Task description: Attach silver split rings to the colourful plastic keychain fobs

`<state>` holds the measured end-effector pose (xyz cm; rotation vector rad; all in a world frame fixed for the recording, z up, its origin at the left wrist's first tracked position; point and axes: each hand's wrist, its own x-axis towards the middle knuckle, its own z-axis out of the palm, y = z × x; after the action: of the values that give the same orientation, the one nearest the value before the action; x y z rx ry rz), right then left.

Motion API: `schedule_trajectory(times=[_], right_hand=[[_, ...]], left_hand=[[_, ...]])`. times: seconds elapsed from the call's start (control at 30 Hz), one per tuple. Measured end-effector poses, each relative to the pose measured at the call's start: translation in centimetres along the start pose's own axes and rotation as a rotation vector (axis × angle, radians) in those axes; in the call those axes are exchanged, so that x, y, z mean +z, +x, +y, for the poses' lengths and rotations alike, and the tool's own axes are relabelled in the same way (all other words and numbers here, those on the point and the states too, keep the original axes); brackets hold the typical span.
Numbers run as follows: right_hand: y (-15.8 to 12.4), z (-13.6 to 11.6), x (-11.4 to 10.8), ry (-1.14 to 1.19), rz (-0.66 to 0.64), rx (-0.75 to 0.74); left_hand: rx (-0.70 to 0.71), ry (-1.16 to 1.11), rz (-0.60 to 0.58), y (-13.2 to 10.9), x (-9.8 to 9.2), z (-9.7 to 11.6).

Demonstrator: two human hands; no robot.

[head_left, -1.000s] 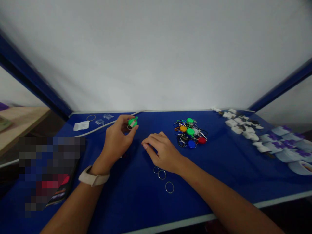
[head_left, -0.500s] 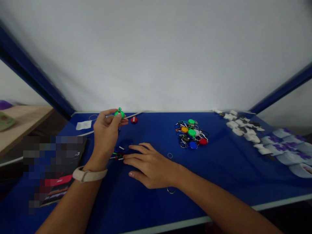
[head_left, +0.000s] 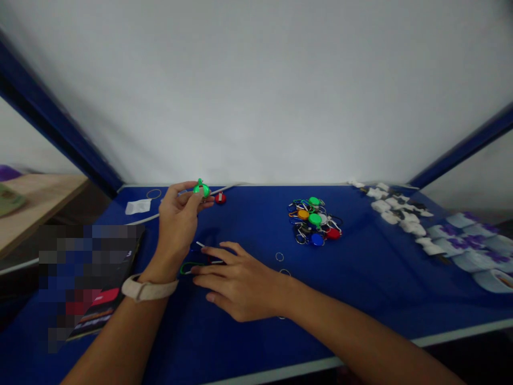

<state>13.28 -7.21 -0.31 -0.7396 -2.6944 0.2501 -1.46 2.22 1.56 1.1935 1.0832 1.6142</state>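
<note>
My left hand (head_left: 178,224) is raised over the blue table (head_left: 248,331), its fingertips pinched on a small green round key tag (head_left: 201,189). Lower down, my right hand (head_left: 236,280) lies low on the table with fingers stretched out to the left. Its fingertips touch a green carabiner clip (head_left: 188,267) and a thin white piece beside it. A red round tag (head_left: 219,198) lies just right of the green one. Two small metal rings (head_left: 279,256) rest to the right of my right hand.
A heap of coloured tags and clips (head_left: 315,220) sits at centre right. White pieces (head_left: 395,211) and purple-printed white items (head_left: 473,240) line the right side. A white cable (head_left: 148,217), a white packet (head_left: 137,206) and a ring (head_left: 154,193) lie at back left; a dark booklet (head_left: 96,310) lies near the left edge.
My left hand rose toward the back left with the green tag. My right hand slid left and nearer, off the metal rings, onto the green carabiner. A red tag came into view.
</note>
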Motion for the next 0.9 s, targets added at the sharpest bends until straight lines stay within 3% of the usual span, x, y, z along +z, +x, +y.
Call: schedule_trajectory(times=[0.4, 0.63, 0.9], right_hand=[[-0.05, 0.27, 0.34, -0.085, 0.024, -0.027], [0.0, -0.18, 0.5, -0.132, 0.003, 0.056], [0.02, 0.27, 0.42, -0.115, 0.033, -0.008]], left_hand=[[-0.085, -0.011, -0.062, -0.11, 0.04, -0.11], [-0.131, 0.005, -0.104, -0.22, 0.28, -0.07], [-0.155, -0.014, -0.117, -0.1, 0.19, -0.3]])
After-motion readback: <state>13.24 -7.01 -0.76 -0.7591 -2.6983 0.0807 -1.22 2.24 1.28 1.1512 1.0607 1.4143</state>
